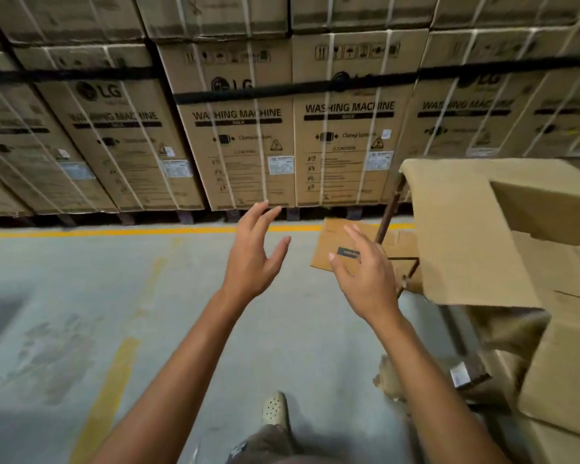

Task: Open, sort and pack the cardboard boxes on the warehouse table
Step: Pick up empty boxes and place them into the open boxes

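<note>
Cardboard boxes (482, 236) stacked right | left hand (252, 259) fingers spread, empty | right hand (365, 279) fingers spread, empty | flat carton (335, 239) on floor

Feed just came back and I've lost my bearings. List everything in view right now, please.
strapped cardboard washing-machine boxes: many, brown with white straps, stacked along the back
black band: one, black, across the stack
yellow painted floor line: one, yellow, at the stack's foot
flat cardboard sheet: one, brown with a black label, on the floor
open cardboard boxes: several, brown, piled at right
metal frame: one, rusty brown, beside the pile
torn cardboard scrap: one, brown, on the floor at lower right
perforated shoe: one, cream, bottom centre
left hand: open, holding nothing
right hand: open, holding nothing
</note>
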Demonstrator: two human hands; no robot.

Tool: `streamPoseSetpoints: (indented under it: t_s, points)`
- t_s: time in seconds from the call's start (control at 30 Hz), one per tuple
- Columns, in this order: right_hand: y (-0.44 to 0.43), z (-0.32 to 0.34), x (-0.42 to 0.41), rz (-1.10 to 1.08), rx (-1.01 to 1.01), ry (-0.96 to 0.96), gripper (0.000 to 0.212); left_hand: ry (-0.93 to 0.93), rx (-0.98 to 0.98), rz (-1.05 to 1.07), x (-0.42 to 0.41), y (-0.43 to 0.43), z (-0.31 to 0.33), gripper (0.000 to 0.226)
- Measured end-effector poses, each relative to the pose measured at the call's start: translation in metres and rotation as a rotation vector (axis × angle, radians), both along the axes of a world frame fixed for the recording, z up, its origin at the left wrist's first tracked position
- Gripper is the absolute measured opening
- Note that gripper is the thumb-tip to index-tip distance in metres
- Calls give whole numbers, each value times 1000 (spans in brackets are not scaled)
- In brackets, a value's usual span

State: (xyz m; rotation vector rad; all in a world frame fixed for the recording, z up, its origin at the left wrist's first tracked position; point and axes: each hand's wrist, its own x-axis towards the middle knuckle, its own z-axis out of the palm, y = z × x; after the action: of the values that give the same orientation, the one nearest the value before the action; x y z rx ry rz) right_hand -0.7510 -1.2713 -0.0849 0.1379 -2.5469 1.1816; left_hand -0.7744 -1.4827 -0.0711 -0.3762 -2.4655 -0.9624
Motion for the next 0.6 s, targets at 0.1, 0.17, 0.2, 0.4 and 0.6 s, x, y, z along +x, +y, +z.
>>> streamPoseSetpoints:
  t_s: [0.1,0.17,0.2,0.4,0.6]
  points:
    - [-19,17,-74,-70,-10,0,57,14,-20,-48,-77,-14,14,50]
    - [-27,30,-118,-118,-41,9,59,26,-36,-73,-127,-21,25,50]
    - [-28,34,-134,-143,-43,19,59,27,-50,-75,-147,-23,29,50]
    - [-18,36,-238,-277,-99,12,59,12,-50,-173,-274,-12,33,53]
    - [13,19,-355,-368,-101,5,54,12,-67,-250,-410,29,20,56]
